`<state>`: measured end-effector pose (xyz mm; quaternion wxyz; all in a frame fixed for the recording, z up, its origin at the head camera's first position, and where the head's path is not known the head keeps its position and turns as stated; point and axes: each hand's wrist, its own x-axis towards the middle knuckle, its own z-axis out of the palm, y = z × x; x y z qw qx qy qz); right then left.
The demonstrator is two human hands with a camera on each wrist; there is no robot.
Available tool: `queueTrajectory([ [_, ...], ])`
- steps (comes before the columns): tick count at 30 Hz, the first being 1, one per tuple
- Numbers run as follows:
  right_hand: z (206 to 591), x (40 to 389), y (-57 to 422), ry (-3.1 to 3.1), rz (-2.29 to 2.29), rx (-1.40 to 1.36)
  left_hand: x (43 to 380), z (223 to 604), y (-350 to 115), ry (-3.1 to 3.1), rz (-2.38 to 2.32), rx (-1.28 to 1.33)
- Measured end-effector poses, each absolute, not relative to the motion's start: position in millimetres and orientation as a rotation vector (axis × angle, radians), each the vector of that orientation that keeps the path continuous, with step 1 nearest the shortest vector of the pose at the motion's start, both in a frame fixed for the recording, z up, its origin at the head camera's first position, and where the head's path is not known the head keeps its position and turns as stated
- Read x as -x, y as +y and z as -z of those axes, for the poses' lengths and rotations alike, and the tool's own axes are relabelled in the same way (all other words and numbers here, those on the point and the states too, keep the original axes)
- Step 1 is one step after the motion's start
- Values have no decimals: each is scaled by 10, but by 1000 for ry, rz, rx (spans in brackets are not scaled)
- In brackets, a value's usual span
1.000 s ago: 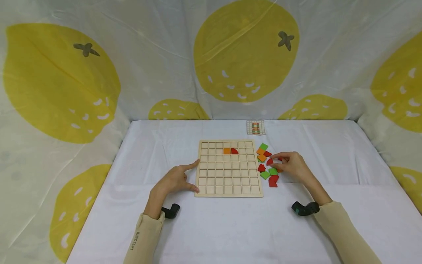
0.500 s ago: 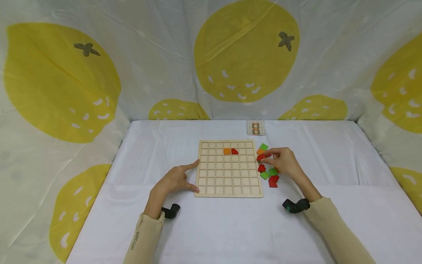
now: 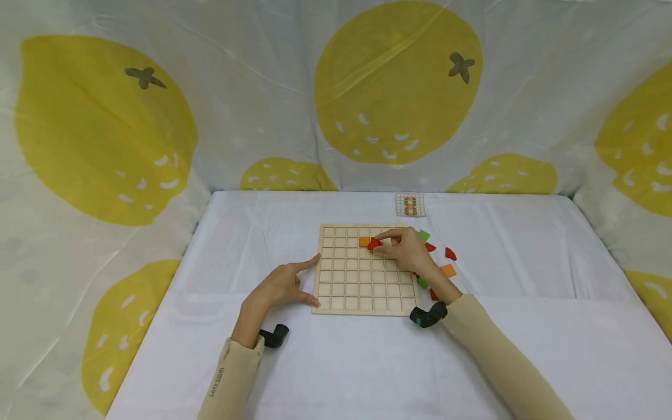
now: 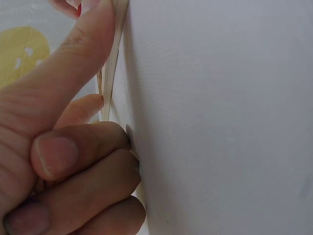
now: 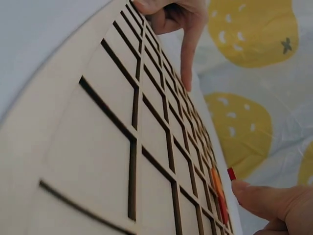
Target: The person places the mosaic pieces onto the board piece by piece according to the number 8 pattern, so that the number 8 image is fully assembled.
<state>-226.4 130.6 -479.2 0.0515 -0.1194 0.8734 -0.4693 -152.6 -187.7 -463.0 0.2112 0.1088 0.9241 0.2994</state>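
Note:
My right hand (image 3: 408, 248) pinches a red quarter-circle tile (image 5: 231, 174) between thumb and index finger, just above the wooden grid board (image 3: 343, 275). An orange square tile (image 3: 364, 241) lies in a cell of the board's upper part. Beside it another red tile (image 5: 223, 208) sits in the grid, partly covered in the head view by the held one. At the board's left edge, my left hand (image 3: 280, 284) rests with index finger and thumb spread apart and touching the frame. Its other fingers curl in below, as the left wrist view shows.
A small pattern card (image 3: 410, 205) lies behind the board. Loose tiles lie right of the board, among them a red tile (image 3: 450, 254), an orange tile (image 3: 448, 270) and a green tile (image 3: 424, 235). My right arm hides some of them.
My right hand has taken a red tile from the loose tiles on the right and carried it left, over the board next to the placed tiles. The left hand has stayed at the board's edge.

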Motion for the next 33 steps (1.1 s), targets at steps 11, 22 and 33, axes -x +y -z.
queueTrajectory([
  [11,4895,2354,969,2637,1471,345,1534,4640,-1859,2568,-825,-289],
  [22,4891,2380,890,2621,1462,358,1528,4635,-1854,2557,-843,-265],
  [33,4930,2417,828,2636,1474,430,1524,4620,-1871,2555,-834,-260],
])
